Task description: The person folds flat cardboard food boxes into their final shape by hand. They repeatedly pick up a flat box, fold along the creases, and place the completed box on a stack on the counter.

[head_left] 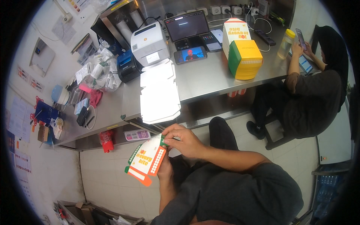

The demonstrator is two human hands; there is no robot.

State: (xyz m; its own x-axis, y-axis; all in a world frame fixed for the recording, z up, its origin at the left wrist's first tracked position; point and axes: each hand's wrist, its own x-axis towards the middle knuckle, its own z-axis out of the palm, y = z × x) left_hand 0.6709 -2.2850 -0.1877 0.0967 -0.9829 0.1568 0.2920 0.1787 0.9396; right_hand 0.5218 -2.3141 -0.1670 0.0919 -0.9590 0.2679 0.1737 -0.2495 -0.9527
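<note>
Over my lap I hold a partly folded food carton, printed white, orange and green, with its flaps sticking out. My left hand grips it from beneath and behind, its fingers mostly hidden by the card. At the carton's upper end, my right hand has its thumb and fingers closed on a green flap. Just beyond my hands, a stack of flat carton blanks, white side up, overhangs the edge of the steel table. Nested, part-folded cartons in yellow, green and white stand farther right.
A white label printer, a laptop and a phone playing video sit behind the blanks. Plastic bags crowd the left side. At right, near a yellow-capped bottle, another person sits holding a phone.
</note>
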